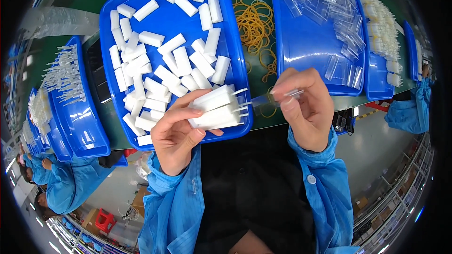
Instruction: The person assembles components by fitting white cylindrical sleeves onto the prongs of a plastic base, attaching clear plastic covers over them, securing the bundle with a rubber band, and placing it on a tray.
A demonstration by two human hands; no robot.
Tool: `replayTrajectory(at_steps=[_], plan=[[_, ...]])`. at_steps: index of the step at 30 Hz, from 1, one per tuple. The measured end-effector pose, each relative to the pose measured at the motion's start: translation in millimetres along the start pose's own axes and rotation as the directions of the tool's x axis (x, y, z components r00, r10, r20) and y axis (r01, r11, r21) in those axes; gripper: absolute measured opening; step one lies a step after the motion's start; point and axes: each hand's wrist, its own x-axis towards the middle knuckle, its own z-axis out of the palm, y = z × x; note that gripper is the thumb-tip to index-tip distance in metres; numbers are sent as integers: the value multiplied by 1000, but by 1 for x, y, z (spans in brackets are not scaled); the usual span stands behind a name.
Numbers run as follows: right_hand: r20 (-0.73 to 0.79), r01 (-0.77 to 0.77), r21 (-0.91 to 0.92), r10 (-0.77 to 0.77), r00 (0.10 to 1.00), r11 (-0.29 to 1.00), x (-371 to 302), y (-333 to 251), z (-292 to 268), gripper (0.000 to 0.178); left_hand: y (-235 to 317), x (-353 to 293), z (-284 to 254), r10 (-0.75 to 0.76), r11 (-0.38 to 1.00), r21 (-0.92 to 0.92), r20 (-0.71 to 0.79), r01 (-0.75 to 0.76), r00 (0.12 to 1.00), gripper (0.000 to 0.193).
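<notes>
My left hand [176, 131] is closed around a small bundle of white blocks [214, 108], held above the near right corner of a blue tray [169, 22]. Thin white rods stick out of the bundle's right end. My right hand [308, 106], just to the right, pinches a small clear plastic piece [262, 99] between thumb and fingers. That piece reaches toward the rod ends; whether it touches them I cannot tell. Many loose white blocks [181, 61] like those in the bundle lie scattered in the tray.
Yellow rubber bands [254, 24] lie heaped between the tray and a second blue tray [301, 49] with clear plastic pieces [348, 23]. Farther right sit white bundles [382, 28]. At left, thin tubes [66, 73] fill another tray. Blue-sleeved people [77, 178] work on both sides.
</notes>
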Motion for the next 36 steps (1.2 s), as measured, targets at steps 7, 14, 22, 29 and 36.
replayTrajectory(at_steps=[7, 14, 22, 29, 36], plan=[[27, 2, 6, -2, 1000, 1000, -2, 4, 9, 15, -2, -4, -5, 62, 985, 162, -29, -57, 998, 30], [-73, 90, -42, -93, 993, 995, -1, 4, 19, 15, 0, -4, -1, 167, 948, 288, -84, -136, 982, 30], [40, 70, -116, -65, 997, 991, 0, 4, 17, 14, 1, -4, -1, 176, 947, 292, -118, -135, 977, 28], [-41, -20, 14, 21, 999, 1000, -3, 6, 26, 14, 3, -3, 4, 214, 923, 350, -117, -162, 970, 25], [-62, 228, -141, -239, 969, 963, -6, 15, 33, 17, 6, 5, 10, 208, 872, 457, -24, -174, 978, 23]])
